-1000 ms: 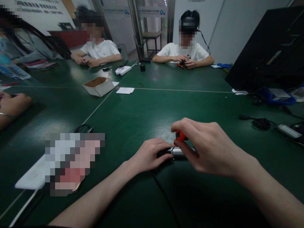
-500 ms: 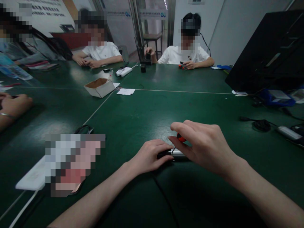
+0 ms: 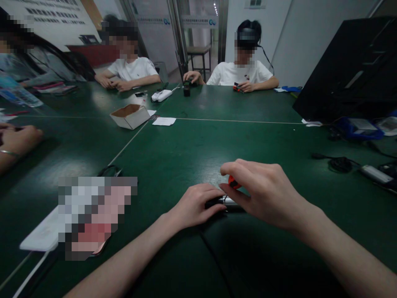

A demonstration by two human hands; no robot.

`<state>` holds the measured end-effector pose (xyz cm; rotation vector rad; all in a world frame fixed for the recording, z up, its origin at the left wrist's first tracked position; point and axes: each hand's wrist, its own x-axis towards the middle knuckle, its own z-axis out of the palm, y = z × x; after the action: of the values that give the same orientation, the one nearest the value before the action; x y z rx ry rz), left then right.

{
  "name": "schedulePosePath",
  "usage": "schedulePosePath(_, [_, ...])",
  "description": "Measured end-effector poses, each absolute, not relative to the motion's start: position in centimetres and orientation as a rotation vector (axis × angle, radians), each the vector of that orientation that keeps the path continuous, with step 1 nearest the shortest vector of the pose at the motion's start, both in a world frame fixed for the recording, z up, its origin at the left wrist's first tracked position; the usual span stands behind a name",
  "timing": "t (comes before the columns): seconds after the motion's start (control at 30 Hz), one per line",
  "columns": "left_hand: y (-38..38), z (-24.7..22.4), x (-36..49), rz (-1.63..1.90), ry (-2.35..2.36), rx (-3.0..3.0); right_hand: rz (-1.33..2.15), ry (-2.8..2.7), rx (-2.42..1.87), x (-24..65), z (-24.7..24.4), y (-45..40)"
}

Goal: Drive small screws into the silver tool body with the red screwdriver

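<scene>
Running dark cable (image 3: 217, 258) over the near bench (image 3: 173, 157), toward the tube. Left hand (image 3: 194, 205) clamped on the tube's black end, fingers one side, thumb the other. Tube (image 3: 231, 201) lies flat on the bench, silver part pointing right, partly under the right hand (image 3: 266, 186). That hand pinches a red-and-black driver (image 3: 233, 182), thin shaft slanting down to where black meets silver. Fingertips of both hands close together; contact between them can't be told.

Progress: tube pinned, driver placed at the joint, so I'd call it mid-operation. Tube looks like one piece, no loose part visible beside it. Tip seating and any fastener are too small to read, so can't say how much is done or how much is left. Neither the tube nor the driver has been let go.

Left side: white slab (image 3: 40, 234) next to a blurred pink item (image 3: 102, 219). Beyond, another person's hand (image 3: 26, 138) with a bracelet. Right side: coiled cable (image 3: 339, 163) by a silver device (image 3: 376, 174). Farther: paper (image 3: 164, 121), open box (image 3: 132, 118), white power strip (image 3: 161, 95), big black panel (image 3: 341, 74) at right. Far edge: two people in white shirts, one (image 3: 132, 68) left, one (image 3: 259, 74) right.
</scene>
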<state>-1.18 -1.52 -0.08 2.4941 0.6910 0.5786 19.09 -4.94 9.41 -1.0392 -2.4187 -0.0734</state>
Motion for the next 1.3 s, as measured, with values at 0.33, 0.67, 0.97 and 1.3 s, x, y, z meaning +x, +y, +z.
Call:
schedulePosePath(0.33, [-1.6,0.0,-1.2,0.603,0.706,2.503,-0.006,-2.395,-1.052,19.2,9.4,-5.4])
schedulePosePath(0.67, [-1.6,0.2,-1.2,0.582,0.696,2.499,0.074,-2.389,-1.076,19.4,9.7,-5.4])
schedulePosePath(0.97, [-1.6,0.2,-1.2,0.587,0.682,2.49,0.268,-2.406,-1.028,19.6,10.2,-5.4])
schedulePosePath(1.3, [-1.5,0.2,-1.2,0.544,0.684,2.462,0.625,-2.331,-1.02,20.0,10.5,-5.1])
